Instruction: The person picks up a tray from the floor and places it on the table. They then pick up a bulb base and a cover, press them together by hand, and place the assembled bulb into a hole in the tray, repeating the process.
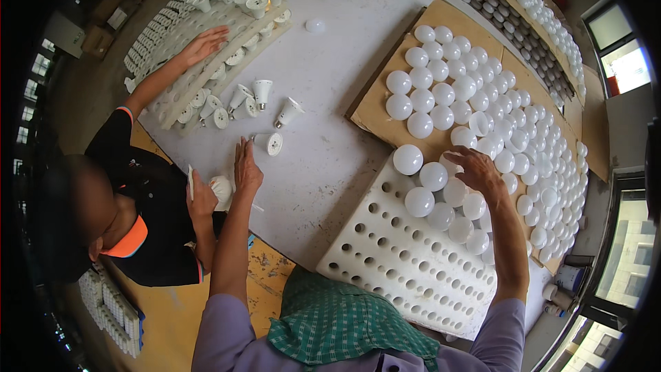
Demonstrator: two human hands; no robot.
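Note:
My left hand (248, 167) has its fingers stretched out, close beside a white bulb base (268, 143) lying on its side on the table. Nothing shows in its palm. Farther off, several more bulb bases (262, 91) stand or lie loosely. On the right, my right hand (476, 168) curves its fingers round a round white bulb cover (452, 164), partly hidden by the hand. More white covers (419, 202) sit around it at the far end of a white foam tray (406, 262) with rows of holes.
A co-worker in a black shirt (162, 189) is at the left, one hand (205, 45) over a foam rack (180, 107) of bulb bases, the other (201, 196) near a white object. Cardboard (375, 107) carries many covers at right. One cover (315, 25) lies alone on the table (323, 83).

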